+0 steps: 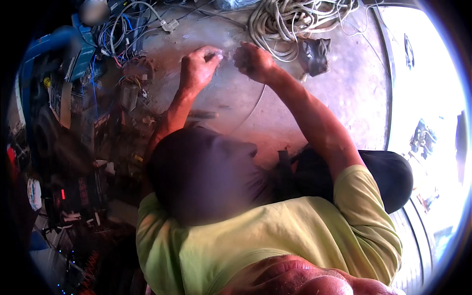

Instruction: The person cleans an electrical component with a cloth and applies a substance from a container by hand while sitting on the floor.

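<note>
Both my hands are raised close together in front of me, above the grey, stained floor [290, 110]. My left hand [197, 69] is closed in a pinch, thumb and forefinger toward the right. A small pale glint shows at those fingertips, too small to name. A short gap away, my right hand [255, 63] is curled into a fist with its knuckles facing away. Whatever it holds, if anything, is hidden by the fingers. Behind and right of that hand lies a thick coil of pale rope [268, 22].
A crumpled dark object [315, 55] lies beside the rope. A grey cable plug [169, 25] rests at the far left, near tangled wires [115, 37]. Dark clutter and a blue frame [51, 42] crowd the left side. A thin stick-like piece [204, 114] lies near my left forearm.
</note>
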Available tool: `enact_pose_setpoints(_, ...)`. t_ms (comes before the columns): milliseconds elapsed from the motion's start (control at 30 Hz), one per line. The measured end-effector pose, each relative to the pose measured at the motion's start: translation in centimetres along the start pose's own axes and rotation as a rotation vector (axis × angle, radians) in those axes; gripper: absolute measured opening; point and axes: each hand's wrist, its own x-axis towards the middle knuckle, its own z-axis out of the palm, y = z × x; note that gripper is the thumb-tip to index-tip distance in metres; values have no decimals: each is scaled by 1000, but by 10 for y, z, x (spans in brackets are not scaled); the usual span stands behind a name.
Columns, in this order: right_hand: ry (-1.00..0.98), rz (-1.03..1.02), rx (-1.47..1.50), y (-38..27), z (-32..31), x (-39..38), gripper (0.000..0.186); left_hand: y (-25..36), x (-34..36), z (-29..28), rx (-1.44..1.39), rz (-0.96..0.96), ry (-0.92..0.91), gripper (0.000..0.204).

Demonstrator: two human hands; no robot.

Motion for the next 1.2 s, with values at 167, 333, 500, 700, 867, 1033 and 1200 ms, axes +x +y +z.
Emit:
enact_pose_setpoints(167, -145, -192, -224, 0, -25, 12, 29, -43, 0, 0, 498, 77, 47, 13)
enact_pose_setpoints(333, -8, -61, -287, -3, -18, 6, 27, -47, 21, 33, 566, 235, 100, 8)
enact_pose_setpoints(500, -25, -22, -48, -5, -15, 6, 30, -34, 25, 33, 437, 241, 100, 9)
enact_pose_setpoints(700, 32, -233, -582, -5, -17, -2, 13, -32, 14, 39, 439, 526, 137, 19)
enact_pose_setpoints(867, 56, 207, 401, -9, -5, 7, 15, -39, 19, 34, 567, 570, -13, 23)
enact_pose_setpoints(1033, -35, -434, -1763, -23, -3, -5, 19, -28, 28, 24, 407, 442, 7, 15)
enact_pose_setpoints(1200, -33, -384, -947, -6, -11, -11, 34, 8, 14, 23, 36, 348, 58, 14)
